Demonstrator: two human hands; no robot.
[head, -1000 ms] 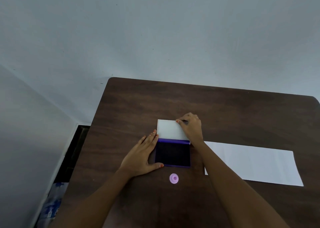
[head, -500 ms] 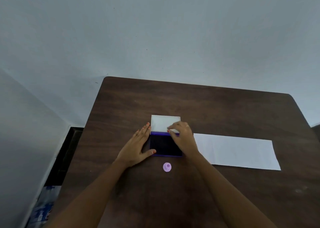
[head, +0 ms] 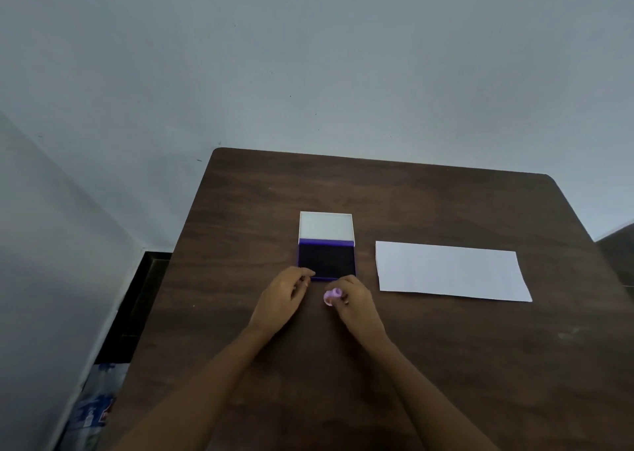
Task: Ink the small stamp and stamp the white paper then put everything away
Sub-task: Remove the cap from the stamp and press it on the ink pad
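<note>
A purple ink pad [head: 327, 261] lies open on the dark wooden table [head: 411, 203], its white lid [head: 326, 225] folded back on the far side. My right hand [head: 355, 301] pinches the small lilac stamp [head: 332, 295] just in front of the pad's near edge, tilted on its side. My left hand [head: 283, 298] rests beside the pad's near left corner, fingers loosely curled, thumb touching that corner. The white paper [head: 449, 270] lies flat to the right of the pad.
The table's left edge drops to a dark floor gap [head: 137, 306] by the wall. A plastic-wrapped bundle [head: 91, 413] sits on the floor at the lower left. A pale wall rises behind the table.
My right hand left the lid, came back toward me and took hold of the small stamp. My left hand slid from the pad's left side to its near left corner.
</note>
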